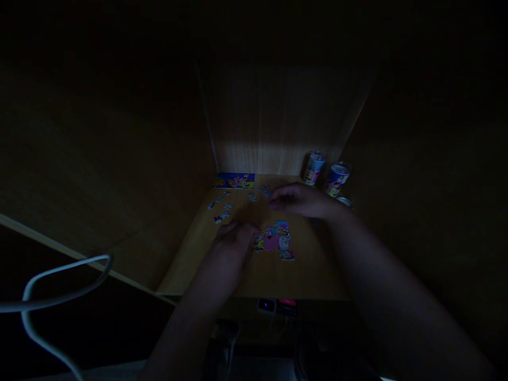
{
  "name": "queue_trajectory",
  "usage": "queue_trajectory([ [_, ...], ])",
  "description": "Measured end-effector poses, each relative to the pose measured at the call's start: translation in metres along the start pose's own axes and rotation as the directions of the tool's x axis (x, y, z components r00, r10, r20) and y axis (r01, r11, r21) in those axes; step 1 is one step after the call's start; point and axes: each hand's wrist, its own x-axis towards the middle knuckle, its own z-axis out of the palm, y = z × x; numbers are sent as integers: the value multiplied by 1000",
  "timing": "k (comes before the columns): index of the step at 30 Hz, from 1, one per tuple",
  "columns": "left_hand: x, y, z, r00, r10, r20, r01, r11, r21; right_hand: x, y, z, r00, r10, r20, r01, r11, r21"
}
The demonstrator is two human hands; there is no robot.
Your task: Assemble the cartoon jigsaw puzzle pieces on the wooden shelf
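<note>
A partly joined cartoon jigsaw puzzle point(272, 239), with pink, yellow and blue parts, lies flat on the wooden desktop point(301, 275). My left hand point(237, 236) rests at its left edge, fingers curled and fingertips touching that side; whatever they grip is hidden. Above and behind the puzzle hovers my right hand point(293, 199), its fingers bent inward toward the thumb. Too little light falls there to show what it holds, if anything. Just beyond its fingertips are loose puzzle pieces point(253, 197). More loose pieces point(222, 217) are scattered to the left, behind my left hand.
At the back left lies a blue cartoon picture strip point(236, 181). Cartoon-printed cans point(315, 168) stand at the back right, near my right forearm. Wooden panels point(273, 121) enclose the desktop. A white cable point(65, 296) loops at lower left; small devices point(277, 306) sit below the front edge.
</note>
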Motion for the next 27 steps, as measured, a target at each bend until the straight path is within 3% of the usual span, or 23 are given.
queue_trajectory([
  [4,3,11,-2,993,108,-36,-111,990,-88,-1,-4,2,969,32,243,-75,983,169],
  [6,7,20,-3,993,95,-76,-106,982,-154,-3,-6,2,939,35,341,-116,969,219],
  [10,12,35,4,987,78,-137,-100,982,-159,-5,-11,2,902,20,431,-148,953,265],
  [14,12,37,11,984,14,-176,-42,988,-151,-4,-13,6,901,19,434,-150,951,271],
  [19,13,35,7,973,-116,-198,74,975,-209,-3,-8,4,923,14,386,-117,962,245],
  [23,9,42,6,994,-5,-110,-11,990,-144,-5,1,-6,956,108,272,-141,984,106],
  [27,-1,53,15,995,100,31,-98,994,-47,-7,6,-11,955,197,222,-199,980,-12],
])
